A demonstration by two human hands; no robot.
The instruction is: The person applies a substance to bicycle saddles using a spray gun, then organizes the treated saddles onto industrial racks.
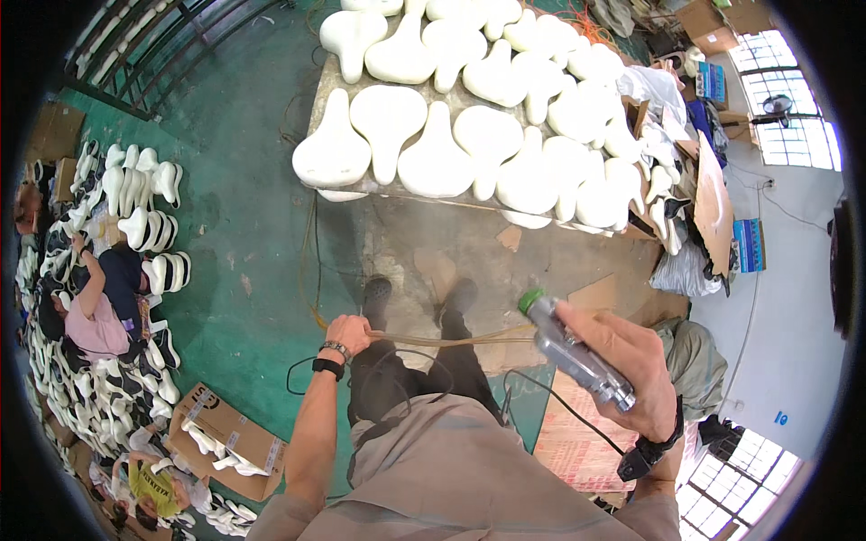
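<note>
My right hand (624, 347) is wrapped round a grey hand tool (577, 353) with a green end and a shiny metal fitting; its exact kind I cannot make out. The tool is held slanted, green end up and to the left, off to the right of my body. My left hand (350, 333) is closed on a tan hose (424, 341), which stretches across in front of my legs toward the tool. Where the hose ends behind my right hand is hidden. Beyond both hands, pale bicycle saddles (436, 153) lie packed in rows on a table (397, 187).
A cardboard box (225, 433) with white pieces stands at lower left. Past it, seated people (95, 325) are among heaps of saddles. Cardboard (713, 207) and bags (686, 272) crowd the table's right side. A dark cable (577, 415) hangs near my right wrist. A metal rack (135, 90) stands far left.
</note>
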